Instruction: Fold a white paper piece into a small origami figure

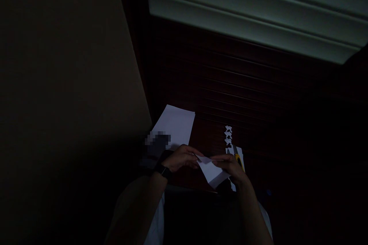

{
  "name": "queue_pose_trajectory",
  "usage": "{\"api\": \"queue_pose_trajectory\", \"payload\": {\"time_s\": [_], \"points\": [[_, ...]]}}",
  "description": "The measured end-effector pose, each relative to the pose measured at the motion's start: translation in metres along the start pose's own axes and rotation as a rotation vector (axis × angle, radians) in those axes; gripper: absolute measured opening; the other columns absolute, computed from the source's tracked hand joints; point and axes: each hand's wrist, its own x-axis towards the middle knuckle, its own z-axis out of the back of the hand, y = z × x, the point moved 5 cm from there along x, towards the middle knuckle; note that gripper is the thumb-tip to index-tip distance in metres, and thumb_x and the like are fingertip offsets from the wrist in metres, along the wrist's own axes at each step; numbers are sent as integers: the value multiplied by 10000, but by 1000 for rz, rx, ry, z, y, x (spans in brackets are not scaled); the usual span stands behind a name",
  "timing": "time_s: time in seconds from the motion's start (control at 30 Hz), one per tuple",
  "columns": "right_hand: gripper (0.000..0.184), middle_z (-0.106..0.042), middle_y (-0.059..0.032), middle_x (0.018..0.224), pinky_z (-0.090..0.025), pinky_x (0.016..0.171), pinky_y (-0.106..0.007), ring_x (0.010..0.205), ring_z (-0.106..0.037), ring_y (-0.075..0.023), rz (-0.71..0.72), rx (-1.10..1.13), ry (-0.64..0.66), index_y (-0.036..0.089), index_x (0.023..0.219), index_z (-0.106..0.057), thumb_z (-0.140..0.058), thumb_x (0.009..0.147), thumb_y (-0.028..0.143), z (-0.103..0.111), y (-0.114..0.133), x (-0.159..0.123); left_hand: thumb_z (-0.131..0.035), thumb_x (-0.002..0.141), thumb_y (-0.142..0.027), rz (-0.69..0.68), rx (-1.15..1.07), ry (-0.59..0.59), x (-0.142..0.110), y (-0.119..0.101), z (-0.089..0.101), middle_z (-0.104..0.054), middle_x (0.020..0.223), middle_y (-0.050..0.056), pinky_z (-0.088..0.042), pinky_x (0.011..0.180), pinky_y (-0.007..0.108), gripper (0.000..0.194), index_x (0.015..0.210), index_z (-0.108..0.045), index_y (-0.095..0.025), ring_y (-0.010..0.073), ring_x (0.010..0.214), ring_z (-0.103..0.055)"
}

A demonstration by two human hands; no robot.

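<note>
Gap between flat paper (176, 123), folded pieces (228, 134); yellow tool (238, 158) crowds right hand (231, 166).

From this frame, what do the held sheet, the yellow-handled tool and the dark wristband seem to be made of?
Held sheet: matte white paper, judging by its thin edges and flat folded faces.
Yellow-handled tool: handle likely plastic, given its solid yellow colour; its grey end may be metal, but dimness leaves that open.
Dark wristband: possibly rubber or fabric; too dark to tell.
</note>
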Motion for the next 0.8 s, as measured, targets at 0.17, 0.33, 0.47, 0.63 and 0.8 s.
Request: {"api": "queue_pose_trajectory", "payload": {"time_s": [0.17,0.33,0.47,0.63,0.8], "points": [[188,-695,-62,802,-384,634,-275,723,-569,-189,67,-71,-13,177,786,-720,-693,626,272,3,1,2,-616,694,-214,-24,-102,-18,0,-3,1,-660,897,146,-490,687,340,280,952,-613,-105,218,782,-633],[226,-683,-50,805,-369,604,-263,694,-550,-170,97,-107,10,177,850,-705,-662,669,305,-4,8,0,-586,716,-260,-41,-112,-82,1,-5,1,-659,898,138,-489,711,360,286,961,-599,-111,217,780,-637],[240,-669,-36,764,-339,548,-243,636,-524,-149,90,-142,13,172,868,-698,-649,680,311,-7,11,-2,-545,737,-382,-43,-47,-141,1,-8,1,-660,877,133,-503,664,339,335,920,-609,-109,216,755,-640],[250,-673,-40,807,-366,621,-266,716,-548,-177,102,-177,39,183,869,-701,-656,663,318,-10,14,-4,-596,699,-429,-84,193,-256,3,-6,8,-650,836,100,-482,507,245,367,911,-605,-130,190,706,-621],[246,-668,-40,792,-369,624,-263,713,-546,-173,129,-186,50,183,830,-707,-693,619,307,-12,13,-4,-593,712,-404,-124,232,-280,8,-3,13,-626,774,74,-454,452,202,337,904,-600,-128,152,650,-585]]}}
